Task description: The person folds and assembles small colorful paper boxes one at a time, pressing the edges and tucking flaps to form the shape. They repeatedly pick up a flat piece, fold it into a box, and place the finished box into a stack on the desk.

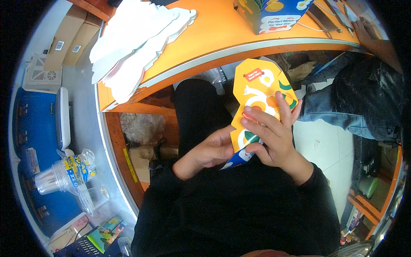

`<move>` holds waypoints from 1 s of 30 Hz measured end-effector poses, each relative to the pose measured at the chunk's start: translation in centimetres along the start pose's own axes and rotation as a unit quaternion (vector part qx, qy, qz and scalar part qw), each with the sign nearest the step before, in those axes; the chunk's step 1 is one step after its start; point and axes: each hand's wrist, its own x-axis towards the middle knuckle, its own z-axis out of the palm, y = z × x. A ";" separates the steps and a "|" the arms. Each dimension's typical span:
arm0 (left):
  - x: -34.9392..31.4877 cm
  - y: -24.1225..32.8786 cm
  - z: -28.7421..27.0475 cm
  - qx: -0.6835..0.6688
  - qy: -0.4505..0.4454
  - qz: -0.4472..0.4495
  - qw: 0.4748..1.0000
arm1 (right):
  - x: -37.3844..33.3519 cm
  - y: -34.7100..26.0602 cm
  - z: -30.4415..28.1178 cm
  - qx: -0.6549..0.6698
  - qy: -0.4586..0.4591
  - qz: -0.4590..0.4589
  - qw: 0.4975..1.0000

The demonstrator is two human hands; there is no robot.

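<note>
Above my lap I hold a printed cardboard food carton point(243, 93), yellow with fried-egg pictures, green patches and a blue lower part. Its far end has angled flaps; whether it is flat or partly folded up I cannot tell. My left hand point(209, 150) grips its lower left edge, with some fingertips hidden behind the card. My right hand point(276, 139) holds it from the right, fingers laid across the printed face and thumb near the lower blue part. A similar carton point(274, 19), made up, stands on the orange table point(214, 32) beyond.
A stack of white die-cut card blanks point(128, 40) overhangs the table's left end. At left are stacked clear plastic cups point(60, 177), a blue case point(36, 124) and cardboard boxes point(70, 38). Another person's arm point(381, 49) rests at the table's right, their jeans point(338, 111) below.
</note>
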 end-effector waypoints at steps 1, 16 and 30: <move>0.1 0.1 0.0 0.048 -0.013 0.019 0.999 | 0.1 0.0 -0.1 0.007 -0.001 -0.007 1.000; 0.8 0.1 -0.1 -0.082 0.049 0.064 0.993 | 0.1 0.1 0.2 0.280 0.024 -0.077 0.957; 0.8 2.3 1.6 0.234 0.300 0.075 0.922 | 1.1 2.8 -0.5 0.364 0.021 0.126 0.922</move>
